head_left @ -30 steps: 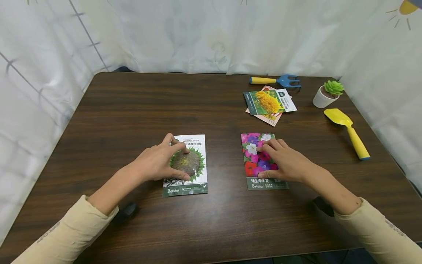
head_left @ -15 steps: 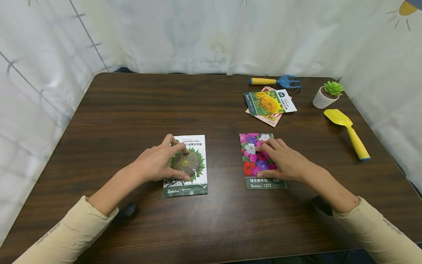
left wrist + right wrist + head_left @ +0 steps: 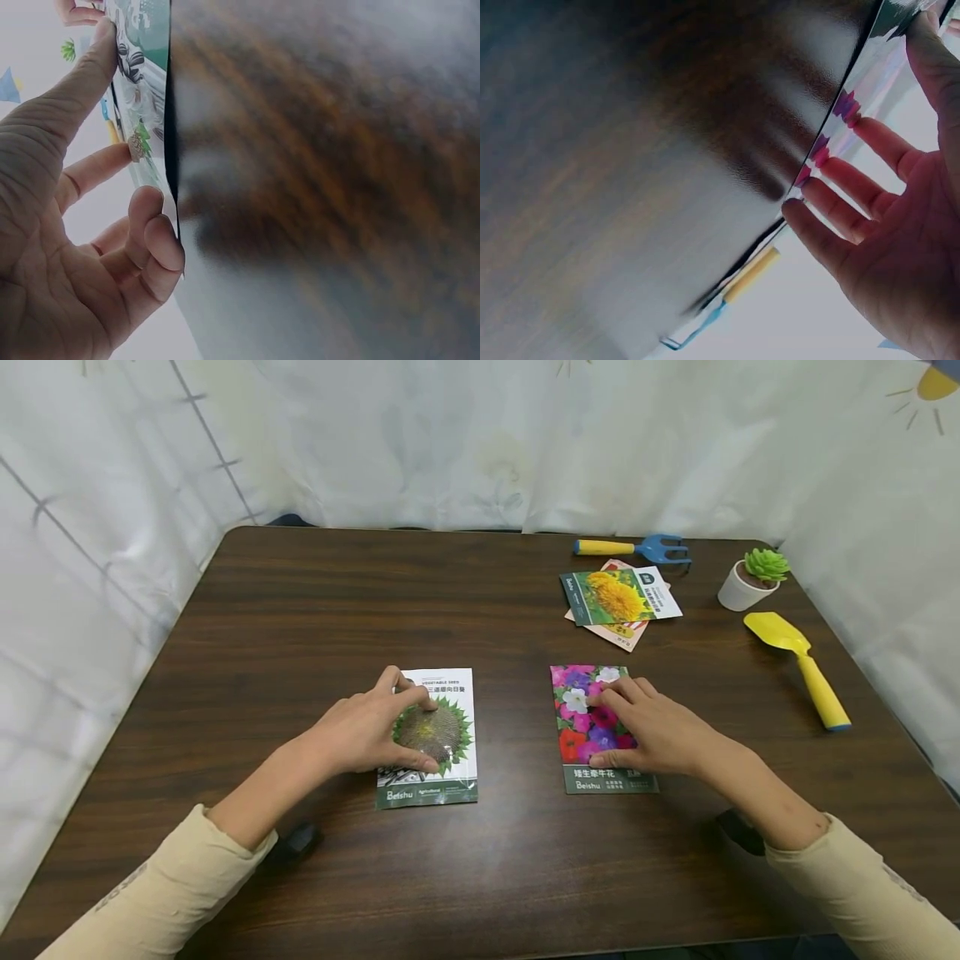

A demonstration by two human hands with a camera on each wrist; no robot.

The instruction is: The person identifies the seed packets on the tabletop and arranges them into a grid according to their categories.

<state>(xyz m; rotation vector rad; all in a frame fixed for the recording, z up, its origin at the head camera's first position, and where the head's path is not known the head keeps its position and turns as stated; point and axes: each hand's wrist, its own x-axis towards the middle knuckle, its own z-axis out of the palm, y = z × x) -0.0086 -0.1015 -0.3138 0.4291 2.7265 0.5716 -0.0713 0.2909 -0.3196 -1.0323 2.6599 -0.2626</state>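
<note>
A white seed packet with a green-rimmed sunflower head (image 3: 433, 731) lies flat on the dark wooden table, left of centre. Across its left side rests my left hand (image 3: 367, 727), thumb and fingertips touching its face, the fingers loosely bent. To the right lies a petunia seed packet (image 3: 576, 722) with pink, purple, red and white flowers. My right hand (image 3: 656, 731) touches that one's right part with fingertips and thumb spread apart. In the right wrist view, the fingers (image 3: 847, 210) reach fairly straight to the packet's surface.
Beyond the right packet, a yellow-flower seed packet (image 3: 618, 596) overlaps a pinkish packet (image 3: 628, 639). Behind them lies a blue hand fork (image 3: 660, 549) with a yellow handle. A potted succulent (image 3: 742, 589) and a yellow trowel (image 3: 810, 672) are near the table's right edge.
The petunia packet and my right hand have slid very slightly left. My left hand stays in place on the sunflower packet. The head view has shifted a little.
</note>
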